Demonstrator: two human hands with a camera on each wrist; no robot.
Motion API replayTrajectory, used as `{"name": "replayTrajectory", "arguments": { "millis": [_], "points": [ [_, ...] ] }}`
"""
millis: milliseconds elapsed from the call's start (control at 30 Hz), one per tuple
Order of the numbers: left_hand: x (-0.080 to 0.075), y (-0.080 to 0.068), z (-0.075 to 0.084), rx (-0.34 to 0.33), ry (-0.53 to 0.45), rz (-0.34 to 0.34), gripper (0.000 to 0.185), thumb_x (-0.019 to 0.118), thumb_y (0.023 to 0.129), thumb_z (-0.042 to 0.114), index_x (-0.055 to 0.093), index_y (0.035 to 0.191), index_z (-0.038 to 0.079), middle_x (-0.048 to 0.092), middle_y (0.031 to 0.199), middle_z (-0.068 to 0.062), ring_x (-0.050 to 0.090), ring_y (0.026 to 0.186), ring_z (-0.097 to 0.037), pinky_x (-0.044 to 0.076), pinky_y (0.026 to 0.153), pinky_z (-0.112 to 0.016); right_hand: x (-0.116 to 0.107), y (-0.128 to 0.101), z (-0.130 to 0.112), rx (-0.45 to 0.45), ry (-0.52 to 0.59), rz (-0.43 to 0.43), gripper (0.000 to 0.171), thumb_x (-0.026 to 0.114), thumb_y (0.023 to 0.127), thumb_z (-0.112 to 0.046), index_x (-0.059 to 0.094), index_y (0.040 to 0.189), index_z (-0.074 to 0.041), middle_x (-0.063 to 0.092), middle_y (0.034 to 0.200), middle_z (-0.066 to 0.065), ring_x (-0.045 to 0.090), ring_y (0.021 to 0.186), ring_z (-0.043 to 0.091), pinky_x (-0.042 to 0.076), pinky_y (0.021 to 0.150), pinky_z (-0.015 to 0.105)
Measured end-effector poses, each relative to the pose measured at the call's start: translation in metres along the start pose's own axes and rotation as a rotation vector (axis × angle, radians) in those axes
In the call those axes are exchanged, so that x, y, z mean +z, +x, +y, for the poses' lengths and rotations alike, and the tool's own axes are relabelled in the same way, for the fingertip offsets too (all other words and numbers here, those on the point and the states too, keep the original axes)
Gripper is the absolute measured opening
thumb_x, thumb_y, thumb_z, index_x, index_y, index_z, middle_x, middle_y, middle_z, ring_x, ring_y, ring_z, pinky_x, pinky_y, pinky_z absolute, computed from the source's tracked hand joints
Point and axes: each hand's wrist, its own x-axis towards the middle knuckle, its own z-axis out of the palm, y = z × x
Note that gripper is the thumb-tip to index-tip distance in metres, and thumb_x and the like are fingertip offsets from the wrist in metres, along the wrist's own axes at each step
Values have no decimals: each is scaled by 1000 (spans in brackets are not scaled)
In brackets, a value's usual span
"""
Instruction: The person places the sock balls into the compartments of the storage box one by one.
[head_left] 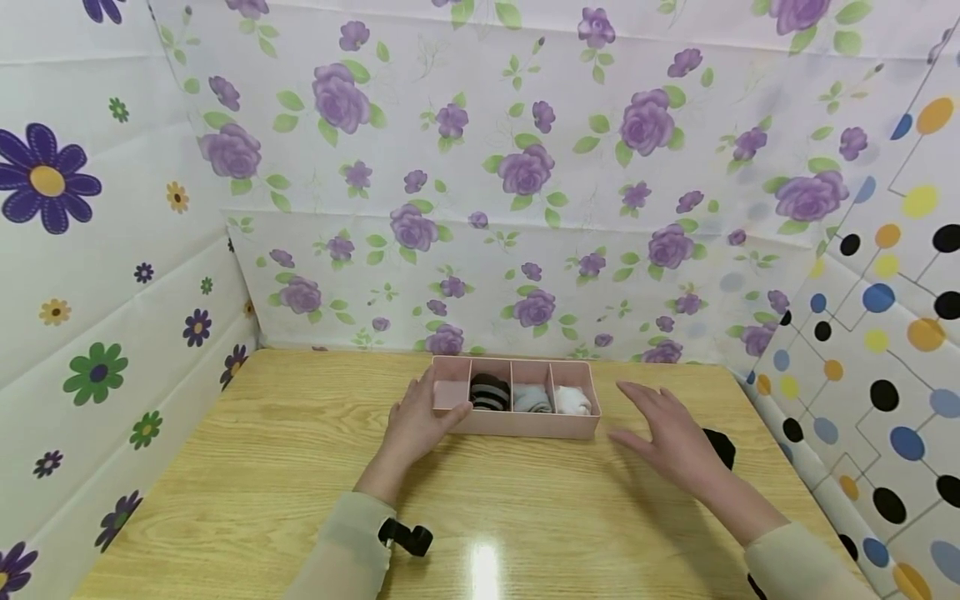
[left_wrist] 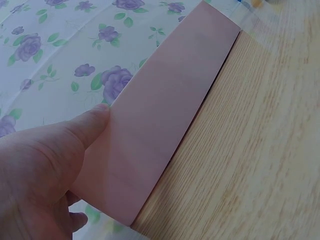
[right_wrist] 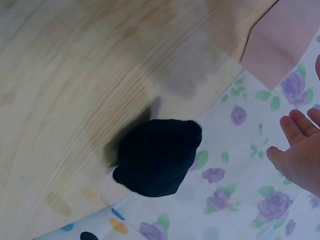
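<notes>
A pink storage box (head_left: 517, 425) with several compartments stands toward the back of the table. Its left compartment looks empty; the others hold a black-and-grey striped rolled sock (head_left: 490, 392), a grey folded cloth bundle (head_left: 532, 399) and a white bundle (head_left: 573, 401). My left hand (head_left: 414, 422) grips the box's left end, thumb at the front rim; in the left wrist view the thumb lies against the pink wall (left_wrist: 155, 110). Right of the box my right hand (head_left: 671, 433) hovers with fingers extended, holding nothing. A black cloth bundle (right_wrist: 159, 157) lies on the table, partly hidden behind the right hand in the head view.
The wooden table (head_left: 300, 500) is bordered by a purple-flowered sheet (head_left: 465, 167) at the back, a daisy-print sheet (head_left: 97, 333) at left and a dotted sheet (head_left: 885, 375) at right. A black wrist device (head_left: 406, 536) sits on my left sleeve.
</notes>
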Motion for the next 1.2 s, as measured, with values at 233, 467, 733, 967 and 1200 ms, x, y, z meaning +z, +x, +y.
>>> {"name": "replayTrajectory", "arguments": {
  "millis": [233,467,733,967,1200],
  "points": [
    [0,-1,2,1,4,6,110,71,102,64,14,177,5,31,177,-22,18,166,-46,15,127,-77,-5,-10,10,9,-3,19,81,82,102,-38,45,167,-6,55,161,26,41,150,58,30,121,76],
    [-2,-3,5,5,-12,5,110,72,103,62,14,177,6,30,178,-21,18,167,-45,14,127,-77,-10,-19,22,-8,-3,67,80,84,102,-35,47,165,-2,57,156,28,48,145,56,31,121,75],
    [-1,-4,5,4,-17,4,110,72,103,62,13,178,6,30,178,-21,17,167,-46,13,128,-77,-19,-29,36,-14,-29,97,80,86,99,-31,49,162,1,59,153,30,55,139,54,31,122,72],
    [0,-1,3,7,0,12,110,72,103,62,13,178,7,29,178,-21,19,166,-47,14,126,-79,-24,-40,54,47,-22,75,82,85,100,-35,48,164,0,56,156,32,49,141,58,32,120,74],
    [0,0,2,1,1,2,113,71,102,65,10,178,9,27,179,-20,18,166,-46,13,126,-79,-29,-48,72,67,-36,64,84,86,99,-34,46,165,0,55,157,32,50,140,59,35,116,75]
  ]
}}
